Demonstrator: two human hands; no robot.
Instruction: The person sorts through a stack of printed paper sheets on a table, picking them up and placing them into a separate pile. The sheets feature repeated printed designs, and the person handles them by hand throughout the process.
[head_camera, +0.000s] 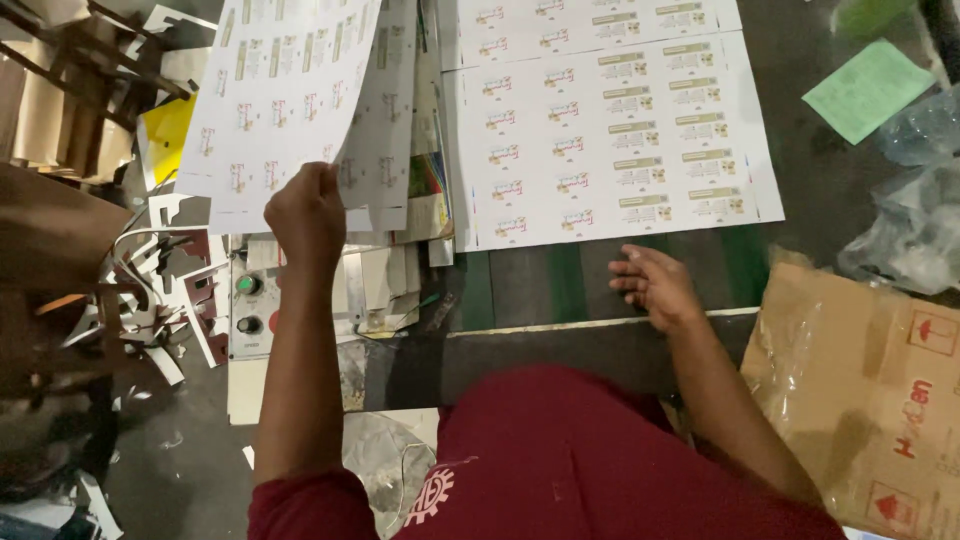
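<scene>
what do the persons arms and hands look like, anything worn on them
Both arms are bare from just above the elbow down. The left hand and right hand show no gloves, rings or watch. Short dark red sleeves match the shirt, which carries a white gear-like emblem.

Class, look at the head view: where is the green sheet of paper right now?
The green sheet lies at the upper right of the head view, right of the printed sheet and above the crumpled plastic.
</scene>
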